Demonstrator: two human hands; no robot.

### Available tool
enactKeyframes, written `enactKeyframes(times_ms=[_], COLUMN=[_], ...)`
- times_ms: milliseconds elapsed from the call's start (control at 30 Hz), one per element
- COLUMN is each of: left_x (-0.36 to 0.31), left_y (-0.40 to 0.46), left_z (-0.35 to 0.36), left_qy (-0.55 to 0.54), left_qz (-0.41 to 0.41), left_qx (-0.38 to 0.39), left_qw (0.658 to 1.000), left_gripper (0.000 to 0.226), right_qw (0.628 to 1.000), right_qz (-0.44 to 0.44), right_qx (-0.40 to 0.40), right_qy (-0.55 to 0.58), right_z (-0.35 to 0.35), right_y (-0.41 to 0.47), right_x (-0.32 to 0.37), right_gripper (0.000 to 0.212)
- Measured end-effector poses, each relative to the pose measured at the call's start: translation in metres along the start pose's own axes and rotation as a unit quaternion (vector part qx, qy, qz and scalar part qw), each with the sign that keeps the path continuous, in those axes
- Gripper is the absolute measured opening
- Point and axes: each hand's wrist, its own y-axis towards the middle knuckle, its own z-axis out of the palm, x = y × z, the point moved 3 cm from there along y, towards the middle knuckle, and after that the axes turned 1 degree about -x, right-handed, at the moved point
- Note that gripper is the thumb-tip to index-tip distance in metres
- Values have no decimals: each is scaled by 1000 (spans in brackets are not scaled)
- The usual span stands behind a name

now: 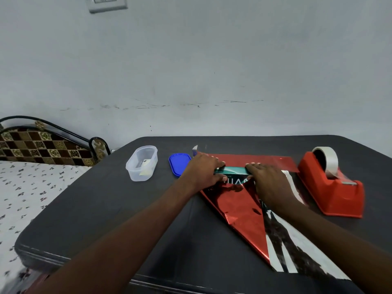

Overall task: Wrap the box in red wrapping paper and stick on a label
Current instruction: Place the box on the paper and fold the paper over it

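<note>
Fingers (218, 161) of your left hand (202, 170) curl over the far top edge of the teal box (232, 170) while the thumb presses its near face, so that hand grips the box's left end. Your right hand (269, 183) does the same at the other end: its fingertips (252, 165) hook over the top edge and the palm lies across the box and the paper beside it. Both forearms reach in from the bottom of the frame.

From the head camera, the box sits right of center in the frame, lying long side toward you on the red wrapping paper (239, 206). White lettering shows on its near face, partly hidden between your hands. Shiny red foil spreads from a strip behind the box down toward the lower right, where it narrows to a point and its white and dark underside shows.

All of this rests on a dark grey table (118, 209). At the right of the frame, just beside the paper, stands a red tape dispenser (333, 187) with a roll of clear tape. Left of your hands lies a blue lid (179, 164), and further left a clear plastic container (141, 163) holding small paper pieces. A bed with a floral sheet (27, 192) fills the left edge, and a pale wall (212, 71) fills the upper half.
</note>
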Motion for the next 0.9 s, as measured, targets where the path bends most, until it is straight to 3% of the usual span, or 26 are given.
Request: enactKeyframes(times_ms=[200,367,467,533,900], left_x=[-11,-23,-24,-23,-37], left_y=[4,15,15,14,4], left_z=[-6,-2,-1,3,3], left_qy=[-27,6,24,35,65], left_qz=[10,7,1,1,12], left_qx=[-33,2,2,-6,-62], left_qw=[999,1000,1000,999,996], left_gripper=[57,40,39,39,32], right_qw=[1000,1000,1000,998,1000], right_qz=[-8,6,15,11,15], right_qx=[-15,-21,17,63,-1], right_qy=[11,18,10,-1,4], right_z=[1,-2,0,-1,-2], right_y=[-3,5,10,12,4], right_x=[1,-9,-18,-21,-20], right_gripper=[40,26,56,63,37])
